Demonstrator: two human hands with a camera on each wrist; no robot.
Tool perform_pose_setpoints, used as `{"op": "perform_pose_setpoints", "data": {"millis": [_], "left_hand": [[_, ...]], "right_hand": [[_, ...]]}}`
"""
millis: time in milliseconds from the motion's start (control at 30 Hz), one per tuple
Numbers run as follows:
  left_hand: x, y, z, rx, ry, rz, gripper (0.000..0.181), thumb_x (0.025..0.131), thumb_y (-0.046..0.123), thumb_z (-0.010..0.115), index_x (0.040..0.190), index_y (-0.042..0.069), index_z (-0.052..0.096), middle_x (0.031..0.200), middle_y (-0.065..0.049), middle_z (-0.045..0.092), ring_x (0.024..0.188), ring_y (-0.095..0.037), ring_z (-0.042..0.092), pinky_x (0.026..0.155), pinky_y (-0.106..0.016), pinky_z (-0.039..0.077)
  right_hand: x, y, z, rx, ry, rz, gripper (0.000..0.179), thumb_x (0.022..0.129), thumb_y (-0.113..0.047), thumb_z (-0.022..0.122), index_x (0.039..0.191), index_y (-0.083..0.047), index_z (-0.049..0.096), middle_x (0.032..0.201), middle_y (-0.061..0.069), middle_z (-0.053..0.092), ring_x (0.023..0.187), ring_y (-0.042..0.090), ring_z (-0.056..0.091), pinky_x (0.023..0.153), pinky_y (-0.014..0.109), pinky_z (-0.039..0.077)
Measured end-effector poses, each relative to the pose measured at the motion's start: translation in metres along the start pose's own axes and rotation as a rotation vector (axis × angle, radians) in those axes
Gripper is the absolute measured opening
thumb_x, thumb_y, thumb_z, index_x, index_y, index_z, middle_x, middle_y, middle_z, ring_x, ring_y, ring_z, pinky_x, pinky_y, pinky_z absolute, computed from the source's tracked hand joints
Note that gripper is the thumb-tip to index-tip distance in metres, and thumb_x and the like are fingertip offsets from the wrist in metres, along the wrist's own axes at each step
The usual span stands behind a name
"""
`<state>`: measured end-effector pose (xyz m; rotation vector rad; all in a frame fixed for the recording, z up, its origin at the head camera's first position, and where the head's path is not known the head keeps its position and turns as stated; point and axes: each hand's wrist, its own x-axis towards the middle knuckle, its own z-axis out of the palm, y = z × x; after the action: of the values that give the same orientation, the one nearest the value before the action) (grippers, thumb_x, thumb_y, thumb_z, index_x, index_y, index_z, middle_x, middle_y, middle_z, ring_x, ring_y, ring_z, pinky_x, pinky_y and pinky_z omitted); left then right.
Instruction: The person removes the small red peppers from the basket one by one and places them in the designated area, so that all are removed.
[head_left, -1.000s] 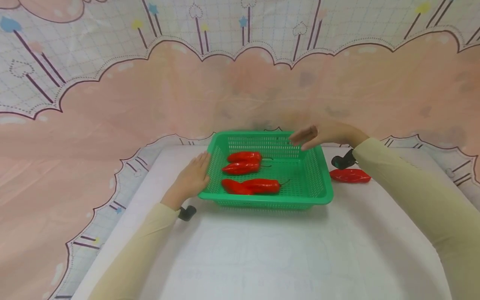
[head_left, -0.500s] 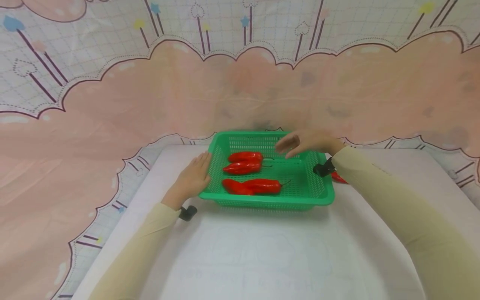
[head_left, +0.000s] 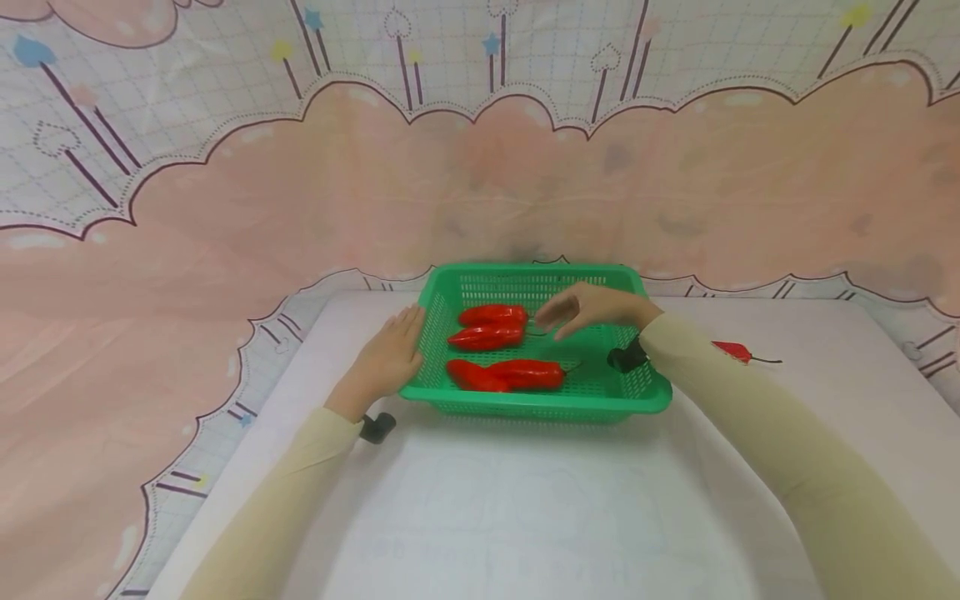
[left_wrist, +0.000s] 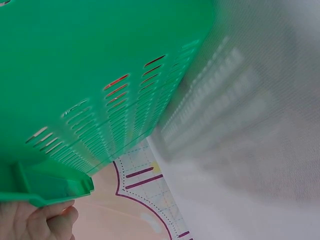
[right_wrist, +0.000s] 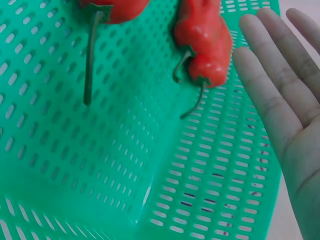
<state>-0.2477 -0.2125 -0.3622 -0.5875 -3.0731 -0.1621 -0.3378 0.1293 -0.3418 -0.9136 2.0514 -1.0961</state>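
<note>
A green slotted plastic basket (head_left: 592, 402) stands on the white table, with several red peppers (head_left: 528, 374) lying inside it. My left hand (head_left: 386, 357) rests along the basket's left rim with its fingers extended. In the left wrist view its fingers (left_wrist: 45, 220) show right at the rim. My right hand (head_left: 592, 305) is over the basket's inside, near the stems of the two back peppers (head_left: 491, 315). Its fingers (right_wrist: 262, 82) are straight and hold nothing in the right wrist view, where the green stems (right_wrist: 90, 60) point toward the camera.
Another red pepper (head_left: 733, 350) lies on the white table (head_left: 525, 500) to the right of the basket, partly hidden by the right sleeve (head_left: 750, 433). A printed pink cloth (head_left: 360, 192) hangs behind the table.
My right hand has moved left and lower, from the basket's back right rim to over its inside. My left hand, the basket and the peppers have stayed in place.
</note>
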Motion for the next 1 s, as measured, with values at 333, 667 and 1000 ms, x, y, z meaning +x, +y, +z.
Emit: {"op": "perform_pose_setpoints", "data": {"millis": [333, 667, 1000], "left_hand": [[0.001, -0.001, 0.001, -0.008, -0.009, -0.009, 0.065, 0.090, 0.016, 0.035, 0.147, -0.008, 0.014, 0.155, -0.024, 0.015, 0.145, -0.037, 0.015, 0.120, -0.046, 0.014], [0.002, -0.001, 0.001, -0.020, -0.018, -0.013, 0.066, 0.091, 0.017, 0.035, 0.147, -0.007, 0.013, 0.156, -0.023, 0.014, 0.145, -0.037, 0.014, 0.121, -0.046, 0.014], [0.002, -0.001, 0.001, -0.012, -0.016, -0.008, 0.065, 0.091, 0.017, 0.035, 0.147, -0.007, 0.014, 0.155, -0.023, 0.014, 0.144, -0.038, 0.016, 0.121, -0.046, 0.014]], "right_hand": [[0.013, 0.008, 0.011, 0.025, -0.033, 0.001, 0.052, 0.083, -0.012, 0.070, 0.130, 0.002, 0.053, 0.134, 0.024, 0.052, 0.123, 0.037, 0.052, 0.097, 0.038, 0.051], [0.021, 0.014, 0.018, 0.026, -0.037, 0.041, 0.047, 0.083, -0.005, 0.067, 0.128, 0.000, 0.055, 0.131, 0.021, 0.056, 0.121, 0.033, 0.054, 0.096, 0.038, 0.052], [0.022, 0.016, 0.021, -0.003, -0.054, 0.109, 0.051, 0.083, -0.010, 0.069, 0.130, 0.001, 0.053, 0.129, 0.018, 0.059, 0.117, 0.026, 0.058, 0.097, 0.037, 0.051]]}}
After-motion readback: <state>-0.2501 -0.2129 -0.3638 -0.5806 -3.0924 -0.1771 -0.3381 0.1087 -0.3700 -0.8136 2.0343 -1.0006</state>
